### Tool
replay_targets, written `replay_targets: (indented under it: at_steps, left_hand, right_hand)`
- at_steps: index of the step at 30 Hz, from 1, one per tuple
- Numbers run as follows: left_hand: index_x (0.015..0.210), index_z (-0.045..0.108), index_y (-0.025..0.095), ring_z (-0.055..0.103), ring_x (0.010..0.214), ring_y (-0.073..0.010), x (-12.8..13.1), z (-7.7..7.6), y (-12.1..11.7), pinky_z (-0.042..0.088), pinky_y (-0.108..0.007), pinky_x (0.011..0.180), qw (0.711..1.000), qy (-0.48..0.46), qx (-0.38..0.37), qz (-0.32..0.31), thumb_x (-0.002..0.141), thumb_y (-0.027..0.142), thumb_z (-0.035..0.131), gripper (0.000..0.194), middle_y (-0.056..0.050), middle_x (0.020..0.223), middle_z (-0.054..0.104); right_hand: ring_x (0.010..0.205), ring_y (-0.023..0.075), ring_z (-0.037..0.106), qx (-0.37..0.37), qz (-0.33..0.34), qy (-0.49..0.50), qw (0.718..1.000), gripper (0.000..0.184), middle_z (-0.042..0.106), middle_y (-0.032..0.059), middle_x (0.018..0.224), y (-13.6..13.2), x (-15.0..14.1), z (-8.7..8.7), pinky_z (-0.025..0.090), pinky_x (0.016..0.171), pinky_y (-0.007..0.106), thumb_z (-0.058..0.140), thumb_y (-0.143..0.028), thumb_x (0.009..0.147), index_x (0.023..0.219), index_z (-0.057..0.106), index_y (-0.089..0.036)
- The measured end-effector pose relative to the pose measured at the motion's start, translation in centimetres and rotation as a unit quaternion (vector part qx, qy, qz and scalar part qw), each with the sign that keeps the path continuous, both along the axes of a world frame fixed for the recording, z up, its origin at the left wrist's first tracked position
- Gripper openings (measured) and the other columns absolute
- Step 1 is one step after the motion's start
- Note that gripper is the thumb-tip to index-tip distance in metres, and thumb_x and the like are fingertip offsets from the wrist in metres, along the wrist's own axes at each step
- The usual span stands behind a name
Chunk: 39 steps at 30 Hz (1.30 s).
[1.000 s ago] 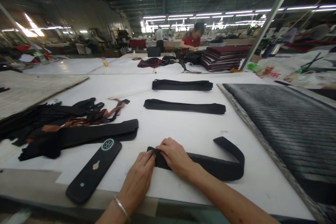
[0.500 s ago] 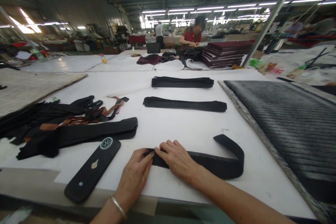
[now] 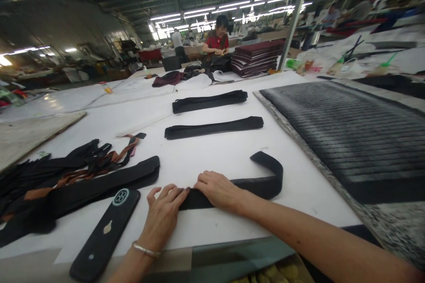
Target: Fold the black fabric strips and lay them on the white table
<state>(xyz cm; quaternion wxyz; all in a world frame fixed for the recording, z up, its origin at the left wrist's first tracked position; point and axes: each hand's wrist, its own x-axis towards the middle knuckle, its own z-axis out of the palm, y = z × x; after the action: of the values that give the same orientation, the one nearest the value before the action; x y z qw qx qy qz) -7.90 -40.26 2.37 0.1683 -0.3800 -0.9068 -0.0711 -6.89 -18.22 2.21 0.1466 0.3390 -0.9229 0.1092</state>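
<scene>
A black fabric strip [image 3: 255, 185] lies on the white table [image 3: 212, 159] near its front edge, its far right end curling up in a loop. My right hand [image 3: 217, 189] presses flat on the strip's left part, fingers together. Just left of it my left hand [image 3: 164, 214], with a silver bracelet, rests on the table with fingers spread, fingertips touching the strip's left end.
Two folded black strips [image 3: 214, 127] [image 3: 210, 101] lie farther back. A long black strip [image 3: 99, 184] and a heap of black and brown straps [image 3: 66, 163] sit left. A long black tool [image 3: 106, 232] lies front left. A ribbed dark mat [image 3: 345, 128] fills the right. A person works at the far table.
The view has swung to the right. My left hand has opened and spread beside the strip's end. My right hand stays pressed on the strip.
</scene>
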Motion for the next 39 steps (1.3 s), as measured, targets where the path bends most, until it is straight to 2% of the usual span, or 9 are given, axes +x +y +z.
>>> replay_targets:
  at_steps: [4, 8, 13, 17, 22, 27, 32, 36, 39]
  left_hand:
    - [0.119, 0.058, 0.032, 0.055, 0.111, -0.0214, 0.5, -0.1, -0.1, 0.011, -0.05, 0.105, 1.0, 0.003, 0.016, 0.004, 0.084, -0.001, 0.041, 0.051, 0.0, 0.108, 0.069]
    - [0.119, 0.059, 0.032, 0.055, 0.112, -0.0207, 0.7, 0.2, 0.1, 0.008, -0.051, 0.108, 1.0, 0.0, -0.001, 0.01, 0.083, -0.002, 0.04, 0.053, 0.0, 0.11, 0.069]
    - [0.127, 0.052, 0.036, 0.055, 0.111, -0.0184, 0.7, 0.5, 0.6, 0.002, -0.053, 0.11, 1.0, 0.003, -0.017, 0.013, 0.078, -0.007, 0.035, 0.068, 0.0, 0.104, 0.069]
    - [0.126, 0.053, 0.039, 0.054, 0.113, -0.0185, 0.6, 0.4, 0.7, -0.001, -0.055, 0.11, 0.999, 0.006, -0.033, 0.003, 0.078, -0.007, 0.035, 0.068, 0.0, 0.104, 0.068]
    - [0.12, 0.059, 0.033, 0.049, 0.12, -0.0219, 0.2, -0.2, 0.9, 0.003, -0.053, 0.111, 0.999, 0.029, -0.006, -0.03, 0.081, -0.003, 0.038, 0.057, -0.004, 0.117, 0.064]
    - [0.117, 0.06, 0.026, 0.055, 0.108, -0.0171, 0.3, -0.2, 1.9, 0.008, -0.045, 0.109, 0.998, -0.016, 0.003, -0.057, 0.079, -0.007, 0.035, 0.056, -0.002, 0.099, 0.068]
    - [0.134, 0.042, 0.038, 0.056, 0.099, -0.0173, 1.0, 0.9, 2.8, 0.012, -0.051, 0.105, 0.997, -0.02, -0.069, -0.033, 0.075, -0.01, 0.033, 0.077, 0.0, 0.092, 0.062]
    - [0.125, 0.053, 0.037, 0.054, 0.105, -0.0199, 0.8, 0.7, 3.4, 0.013, -0.053, 0.105, 0.997, -0.004, -0.069, -0.044, 0.075, -0.007, 0.038, 0.068, -0.003, 0.099, 0.062]
    - [0.115, 0.061, 0.028, 0.05, 0.112, -0.021, 0.9, 0.2, 4.4, 0.023, -0.044, 0.098, 0.997, -0.014, -0.048, -0.055, 0.077, -0.006, 0.04, 0.055, -0.005, 0.113, 0.061]
  right_hand:
    - [0.082, 0.0185, 0.049, 0.022, 0.029, 0.006, 0.999, 0.015, 0.058, 0.0039, 0.089, 1.7, 0.4, 0.4, 0.04, 0.073, 0.031, 0.045, -0.013, 0.091, 0.097, 0.059, -0.017]
    - [0.082, 0.018, 0.049, 0.029, 0.044, 0.006, 0.999, 0.016, 0.058, 0.0038, 0.091, 2.7, 0.7, 0.4, 0.039, 0.072, 0.031, 0.044, -0.014, 0.092, 0.098, 0.058, -0.017]
    - [0.083, 0.0181, 0.048, 0.036, 0.048, 0.003, 0.998, 0.018, 0.058, 0.0049, 0.094, 3.6, 0.9, 0.2, 0.038, 0.073, 0.031, 0.044, -0.013, 0.092, 0.102, 0.058, -0.016]
    - [0.084, 0.0179, 0.048, 0.038, 0.047, -0.002, 0.998, 0.018, 0.058, 0.0058, 0.095, 4.4, 1.3, 0.1, 0.039, 0.074, 0.031, 0.044, -0.012, 0.091, 0.102, 0.058, -0.016]
    - [0.083, 0.018, 0.047, 0.039, 0.042, -0.003, 0.998, 0.022, 0.058, 0.0059, 0.096, 5.7, 1.9, 0.2, 0.038, 0.075, 0.032, 0.042, -0.013, 0.092, 0.108, 0.057, -0.016]
    - [0.081, 0.0179, 0.047, 0.045, 0.032, -0.004, 0.998, 0.023, 0.058, 0.0062, 0.095, 7.3, 2.6, 0.1, 0.038, 0.075, 0.032, 0.042, -0.014, 0.093, 0.11, 0.057, -0.017]
    - [0.084, 0.0181, 0.048, 0.05, 0.031, -0.012, 0.998, 0.026, 0.058, 0.0079, 0.098, 9.3, 3.5, 0.0, 0.038, 0.077, 0.032, 0.039, -0.013, 0.093, 0.113, 0.057, -0.016]
    - [0.085, 0.018, 0.049, 0.061, 0.012, -0.025, 0.998, 0.028, 0.058, 0.0077, 0.099, 10.9, 4.4, 0.1, 0.038, 0.077, 0.033, 0.039, -0.011, 0.093, 0.114, 0.056, -0.016]
    - [0.085, 0.0182, 0.049, 0.076, 0.005, -0.021, 0.997, 0.028, 0.058, 0.0075, 0.098, 11.4, 4.9, 0.2, 0.039, 0.076, 0.033, 0.039, -0.011, 0.092, 0.114, 0.056, -0.016]
